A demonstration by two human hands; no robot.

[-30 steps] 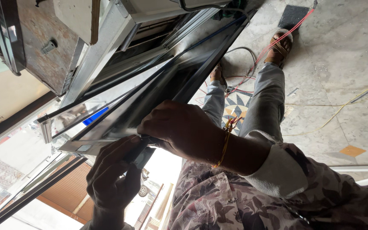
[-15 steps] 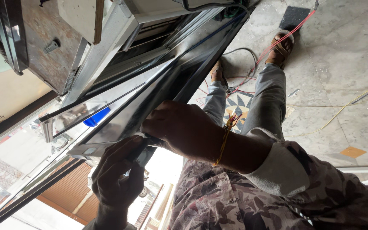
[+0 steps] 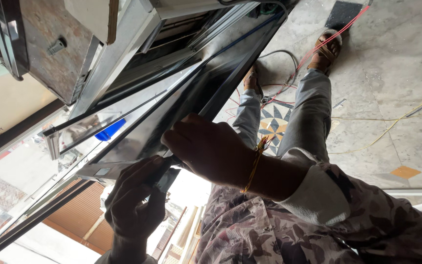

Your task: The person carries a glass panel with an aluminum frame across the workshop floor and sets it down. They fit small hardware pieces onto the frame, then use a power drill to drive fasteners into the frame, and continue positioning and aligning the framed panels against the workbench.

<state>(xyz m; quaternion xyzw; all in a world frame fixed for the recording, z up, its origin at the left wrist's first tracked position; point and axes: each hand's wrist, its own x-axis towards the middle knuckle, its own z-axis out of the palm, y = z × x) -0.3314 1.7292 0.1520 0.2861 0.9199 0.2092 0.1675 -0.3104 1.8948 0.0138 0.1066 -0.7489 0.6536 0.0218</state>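
Observation:
A long dark shiny metal strip (image 3: 206, 83) runs from the top right down to my hands. My right hand (image 3: 211, 149), with a yellow thread band on its wrist, presses over the strip's lower edge near its end. Just below it, my left hand (image 3: 135, 200) is closed around the strip's near end, where a small grey piece (image 3: 164, 178) shows between the fingers. Beside the strip lies a silver metal channel (image 3: 98, 120) with a blue object (image 3: 109, 131) showing behind it.
My legs in grey trousers (image 3: 308, 112) and sandalled feet (image 3: 326, 49) stand on a stone floor (image 3: 391, 63) with red and yellow wires (image 3: 328, 41) and a patterned tile (image 3: 274, 124). A rusty metal machine body (image 3: 50, 49) fills the upper left.
Both hands keep their hold on the strip's end with only slight shifts. The blue object behind the silver channel shows a little more.

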